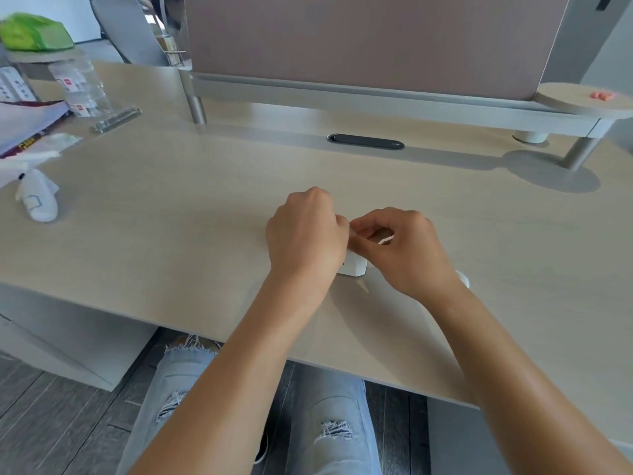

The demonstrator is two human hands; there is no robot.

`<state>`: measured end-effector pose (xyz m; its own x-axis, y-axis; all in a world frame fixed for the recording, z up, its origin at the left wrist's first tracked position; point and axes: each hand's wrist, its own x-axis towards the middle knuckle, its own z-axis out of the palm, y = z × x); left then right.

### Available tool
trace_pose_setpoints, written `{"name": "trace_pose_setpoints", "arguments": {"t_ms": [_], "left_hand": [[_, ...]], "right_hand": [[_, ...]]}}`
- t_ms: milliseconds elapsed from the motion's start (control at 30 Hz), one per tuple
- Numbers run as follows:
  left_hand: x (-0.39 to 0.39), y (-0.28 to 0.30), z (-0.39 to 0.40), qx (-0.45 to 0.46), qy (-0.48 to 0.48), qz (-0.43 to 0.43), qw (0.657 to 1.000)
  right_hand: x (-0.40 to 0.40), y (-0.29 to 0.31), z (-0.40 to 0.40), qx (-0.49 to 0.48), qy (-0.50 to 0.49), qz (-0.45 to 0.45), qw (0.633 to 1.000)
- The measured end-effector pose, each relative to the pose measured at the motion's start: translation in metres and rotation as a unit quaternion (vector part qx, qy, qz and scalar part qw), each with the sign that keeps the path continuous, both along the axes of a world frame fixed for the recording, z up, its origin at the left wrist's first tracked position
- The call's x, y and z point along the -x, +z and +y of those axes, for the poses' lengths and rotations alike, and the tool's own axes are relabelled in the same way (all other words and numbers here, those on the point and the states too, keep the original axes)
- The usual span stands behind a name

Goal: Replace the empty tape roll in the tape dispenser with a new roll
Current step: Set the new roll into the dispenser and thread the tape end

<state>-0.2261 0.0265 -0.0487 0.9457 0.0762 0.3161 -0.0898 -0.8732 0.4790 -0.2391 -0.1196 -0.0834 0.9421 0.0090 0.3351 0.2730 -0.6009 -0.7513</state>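
1. a small white dispenser (354,265) is seen sitting on the pale wood desk (171,214), near the front edge, mostly hidden between the two hands.
2. the left hand (306,234) is curled shut on the dispenser's left side, knuckles up, fingers tucked under so the contact itself can't really be seen.
3. the right hand (407,250) is pinched together over the top of the dispenser, thumb and fingers closed on something white there. whether that's the roll or just part of the casing can't be told.
4. a small white rounded thing (463,279) is half hidden behind the right wrist, resting on the desk. too covered to be identified.
5. a tiny pale scrap (363,286) is lying on the desk just in front of the dispenser.
6. far left of the desk: a white plush toy (37,202), some papers (27,121) and a clear bottle (84,89), all well apart from the hands.
7. ripped light jeans (325,416) are visible under the desk edge.
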Motion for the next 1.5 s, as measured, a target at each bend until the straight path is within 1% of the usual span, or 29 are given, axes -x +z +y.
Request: {"name": "trace_pose_setpoints", "arguments": {"t_ms": [133, 200, 300, 400, 500, 700, 800, 900, 967, 1067, 1233, 1333, 1500], "left_hand": [[-0.004, 0.000, 0.008, -0.001, -0.017, -0.013, 1.000], [-0.006, 0.000, 0.014, 0.013, -0.019, -0.019, 1.000], [-0.012, -0.004, 0.027, 0.064, -0.024, 0.000, 0.998], [-0.014, -0.007, 0.038, 0.126, -0.024, 0.025, 0.991], [-0.012, -0.006, 0.045, 0.167, -0.021, 0.042, 0.985], [-0.015, -0.005, 0.060, 0.267, -0.025, 0.077, 0.960], [-0.020, -0.012, 0.067, 0.337, -0.031, 0.103, 0.935], [-0.026, -0.022, 0.076, 0.370, -0.032, 0.114, 0.921], [-0.028, -0.024, 0.080, 0.408, -0.034, 0.128, 0.903], [-0.031, -0.028, 0.085, 0.493, -0.027, 0.145, 0.857], [-0.034, -0.033, 0.094, 0.598, -0.021, 0.182, 0.780], [-0.033, -0.034, 0.099, 0.634, -0.016, 0.194, 0.749], [-0.034, -0.037, 0.104, 0.664, -0.016, 0.198, 0.721]], "right_hand": [[0.003, 0.007, 0.010, 0.058, -0.025, -0.013, 0.998], [0.003, 0.011, 0.016, 0.093, -0.034, -0.020, 0.995], [0.002, 0.014, 0.025, 0.129, -0.044, -0.011, 0.991], [0.002, 0.016, 0.030, 0.161, -0.053, 0.017, 0.985], [0.003, 0.020, 0.033, 0.178, -0.060, 0.043, 0.981], [0.002, 0.025, 0.035, 0.211, -0.081, 0.062, 0.972], [-0.001, 0.027, 0.040, 0.206, -0.082, 0.057, 0.973], [-0.004, 0.027, 0.049, 0.184, -0.085, 0.052, 0.978], [-0.007, 0.026, 0.056, 0.156, -0.090, 0.047, 0.983], [-0.012, 0.024, 0.064, 0.111, -0.100, 0.039, 0.988], [-0.019, 0.021, 0.073, 0.063, -0.112, 0.050, 0.990], [-0.022, 0.018, 0.077, 0.051, -0.114, 0.058, 0.991], [-0.027, 0.014, 0.083, 0.031, -0.117, 0.069, 0.990]]}}
